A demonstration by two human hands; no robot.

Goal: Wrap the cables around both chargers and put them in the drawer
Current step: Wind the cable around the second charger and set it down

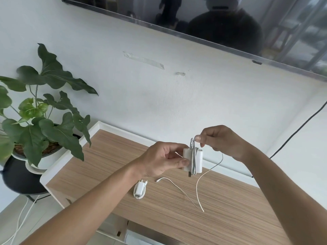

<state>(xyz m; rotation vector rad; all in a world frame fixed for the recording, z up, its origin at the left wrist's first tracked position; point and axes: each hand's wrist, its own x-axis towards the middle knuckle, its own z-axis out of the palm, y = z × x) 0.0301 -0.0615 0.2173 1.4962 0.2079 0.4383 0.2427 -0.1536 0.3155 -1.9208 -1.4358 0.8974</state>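
Wood-grain cabinet top, white wall; left fingers grip charger, right fingers pinch cable.

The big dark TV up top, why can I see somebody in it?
Head view: the TV is dark and glossy, so it mirrors the room and a person's dim shape. The plant at the left edge looks a bit blurred; the left hand and charger stay fairly sharp.

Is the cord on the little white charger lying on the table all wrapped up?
Yes, wrapped: the small white charger on the wooden tabletop has its cord looped around it.
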